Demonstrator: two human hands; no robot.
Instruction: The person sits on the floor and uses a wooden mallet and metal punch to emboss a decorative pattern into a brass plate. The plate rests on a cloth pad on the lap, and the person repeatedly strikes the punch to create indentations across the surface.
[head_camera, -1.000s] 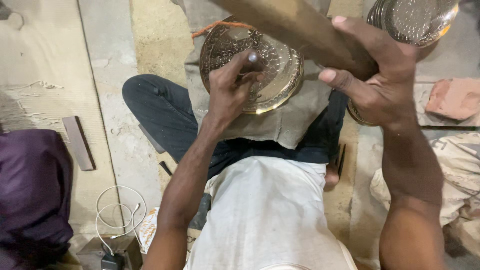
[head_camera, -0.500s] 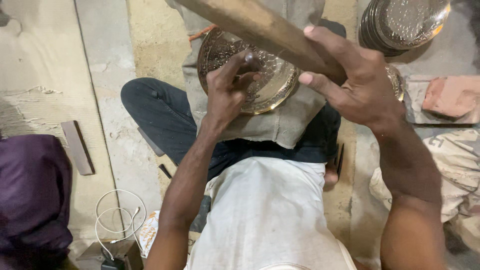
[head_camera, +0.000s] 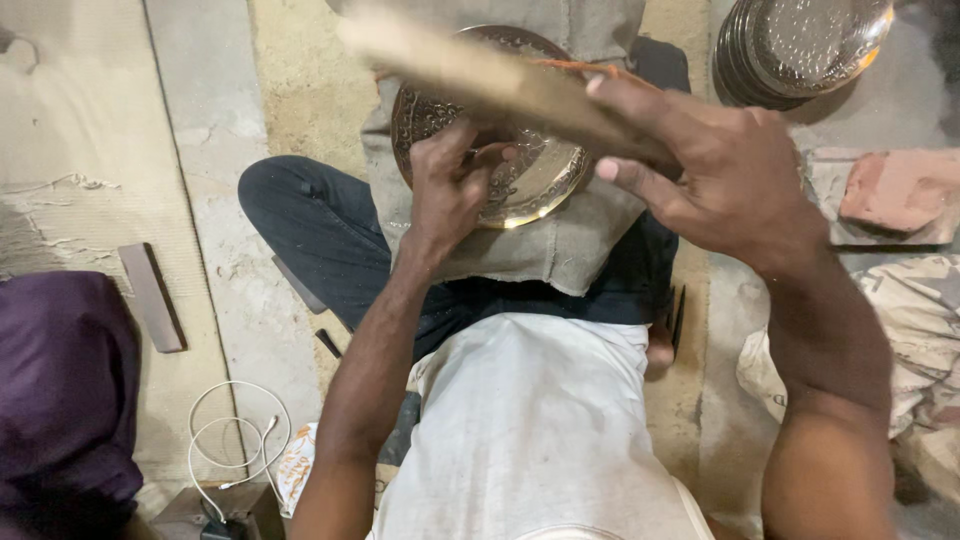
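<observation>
An engraved round brass plate rests on a grey cloth over my lap. My left hand presses on the plate with its fingers pinched together, seemingly around a small tool that I cannot make out. My right hand is raised above the plate and grips a thick wooden stick, blurred with motion, that slants up to the left across the plate.
A stack of similar metal plates stands at the upper right. A reddish brick lies at the right. At the left are a purple cloth bundle, a flat wooden piece and a white cable.
The wooden stick in my right hand has swung down and to the left over the plate. My left hand has stayed pinched on the plate.
</observation>
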